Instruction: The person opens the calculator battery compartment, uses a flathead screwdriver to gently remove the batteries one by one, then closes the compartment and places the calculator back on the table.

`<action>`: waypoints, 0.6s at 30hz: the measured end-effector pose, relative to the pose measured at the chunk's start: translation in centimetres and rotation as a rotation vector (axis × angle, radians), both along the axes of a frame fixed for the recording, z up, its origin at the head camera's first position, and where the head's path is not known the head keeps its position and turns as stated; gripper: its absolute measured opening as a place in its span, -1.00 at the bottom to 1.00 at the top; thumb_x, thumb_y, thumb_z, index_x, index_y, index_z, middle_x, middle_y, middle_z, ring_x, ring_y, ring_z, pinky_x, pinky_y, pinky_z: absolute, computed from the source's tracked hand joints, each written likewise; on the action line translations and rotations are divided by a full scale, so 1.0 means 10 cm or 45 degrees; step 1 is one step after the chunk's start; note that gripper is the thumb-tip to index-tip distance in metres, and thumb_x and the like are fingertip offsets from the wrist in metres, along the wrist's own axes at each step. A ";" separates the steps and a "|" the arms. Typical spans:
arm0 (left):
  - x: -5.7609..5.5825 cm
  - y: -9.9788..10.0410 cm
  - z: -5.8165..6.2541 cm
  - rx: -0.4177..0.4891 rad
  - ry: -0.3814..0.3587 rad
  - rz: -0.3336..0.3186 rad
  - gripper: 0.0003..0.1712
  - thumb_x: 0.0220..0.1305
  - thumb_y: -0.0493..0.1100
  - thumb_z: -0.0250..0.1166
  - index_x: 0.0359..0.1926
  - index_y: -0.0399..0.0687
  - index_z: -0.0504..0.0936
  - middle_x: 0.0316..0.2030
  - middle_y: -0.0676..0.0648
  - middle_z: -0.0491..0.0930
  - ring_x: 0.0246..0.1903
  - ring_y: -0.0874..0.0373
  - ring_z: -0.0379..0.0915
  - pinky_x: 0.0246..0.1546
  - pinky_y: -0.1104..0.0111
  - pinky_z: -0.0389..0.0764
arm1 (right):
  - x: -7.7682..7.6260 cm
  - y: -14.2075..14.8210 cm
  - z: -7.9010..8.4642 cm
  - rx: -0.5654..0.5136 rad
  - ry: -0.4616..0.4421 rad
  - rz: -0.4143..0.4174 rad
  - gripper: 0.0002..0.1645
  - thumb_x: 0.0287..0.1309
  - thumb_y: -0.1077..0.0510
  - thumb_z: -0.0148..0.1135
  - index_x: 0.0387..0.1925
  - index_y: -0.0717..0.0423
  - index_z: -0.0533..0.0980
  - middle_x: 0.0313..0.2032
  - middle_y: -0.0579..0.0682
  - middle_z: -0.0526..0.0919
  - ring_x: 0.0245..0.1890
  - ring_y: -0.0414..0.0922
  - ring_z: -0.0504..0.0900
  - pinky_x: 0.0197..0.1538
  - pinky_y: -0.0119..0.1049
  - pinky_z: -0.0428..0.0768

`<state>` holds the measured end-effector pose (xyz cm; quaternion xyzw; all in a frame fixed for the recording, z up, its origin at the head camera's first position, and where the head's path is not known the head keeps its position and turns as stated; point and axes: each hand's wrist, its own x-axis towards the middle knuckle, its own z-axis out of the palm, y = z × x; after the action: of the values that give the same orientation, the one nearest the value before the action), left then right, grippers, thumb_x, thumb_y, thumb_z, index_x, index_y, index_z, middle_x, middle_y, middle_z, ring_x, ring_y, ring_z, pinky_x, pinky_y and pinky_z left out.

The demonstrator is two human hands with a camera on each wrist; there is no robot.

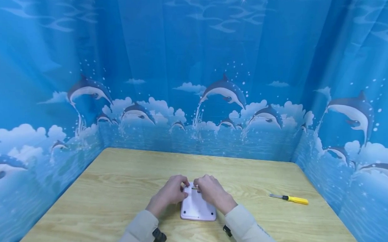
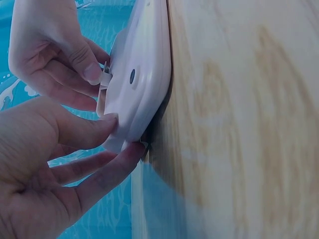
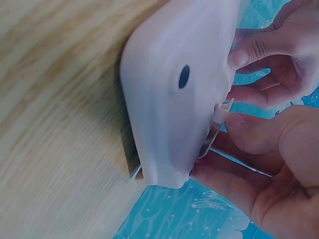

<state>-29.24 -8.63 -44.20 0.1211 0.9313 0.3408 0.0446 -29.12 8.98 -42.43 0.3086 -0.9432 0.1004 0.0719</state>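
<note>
A flat, pinkish-white plastic device [image 1: 198,207] with dark round feet lies on the table, its underside up; its exact kind cannot be told. At its far left corner my left hand [image 1: 172,190] grips the edge, thumb on top and a fingertip against the side in the left wrist view. My right hand [image 1: 210,190] is at the far end of the device. Between its thumb and fingers it pinches a small white cover [image 3: 218,117], which stands tilted up from an opening in the underside. What lies inside the opening is mostly hidden by the fingers.
A screwdriver [image 1: 294,199] with a yellow and black handle lies on the right of the wooden table [image 1: 120,196]. Blue dolphin-print curtains [image 1: 183,63] enclose the table's back and sides.
</note>
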 end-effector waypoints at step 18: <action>0.02 0.00 0.01 0.014 -0.015 -0.017 -0.70 0.18 -0.38 0.43 -0.04 -0.19 0.67 -0.28 -0.08 0.61 -0.40 0.14 0.51 -0.47 0.35 0.57 | 0.02 0.00 0.02 0.009 0.001 -0.012 -0.67 0.05 0.48 0.38 -0.14 0.18 0.72 -0.25 0.11 0.82 -0.30 -0.08 0.79 -0.26 -0.44 0.71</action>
<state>-29.08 -8.63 -44.07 0.1256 0.9283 0.3462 0.0516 -28.96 9.01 -42.27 0.3043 -0.9450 0.0966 0.0716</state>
